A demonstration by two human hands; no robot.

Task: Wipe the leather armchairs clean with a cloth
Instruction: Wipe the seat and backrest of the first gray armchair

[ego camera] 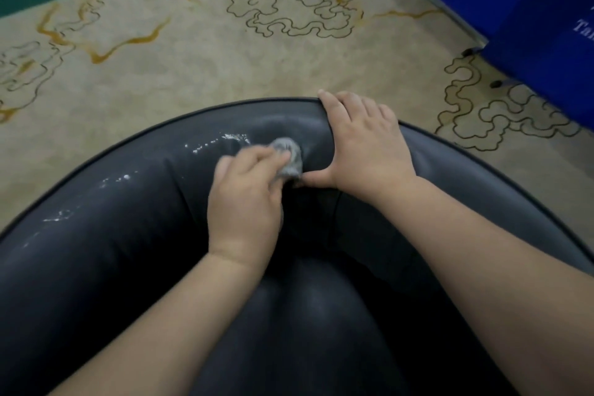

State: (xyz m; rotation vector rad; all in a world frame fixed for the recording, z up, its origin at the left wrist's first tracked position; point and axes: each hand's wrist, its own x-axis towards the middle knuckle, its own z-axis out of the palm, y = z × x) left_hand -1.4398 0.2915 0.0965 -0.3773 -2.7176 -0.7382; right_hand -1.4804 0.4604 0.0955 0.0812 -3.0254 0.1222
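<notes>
Now the left hand (246,199) presses a small grey cloth (287,160) onto the curved back of the dark armchair (106,235), fingers bunched together around the wad. Just beside the cloth, the right hand (363,141) lies flat on the armchair's rim, fingers spread, thumb stretched towards the cloth. White specks (221,141) dot the leather beside the cloth. Patterned carpet (193,67) lies beyond the armchair.

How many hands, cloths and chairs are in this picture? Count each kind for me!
Hands: 2, the left hand and the right hand
Cloths: 1, the grey cloth bunched in the left hand
Chairs: 1, the dark leather armchair
Total: 4
</notes>
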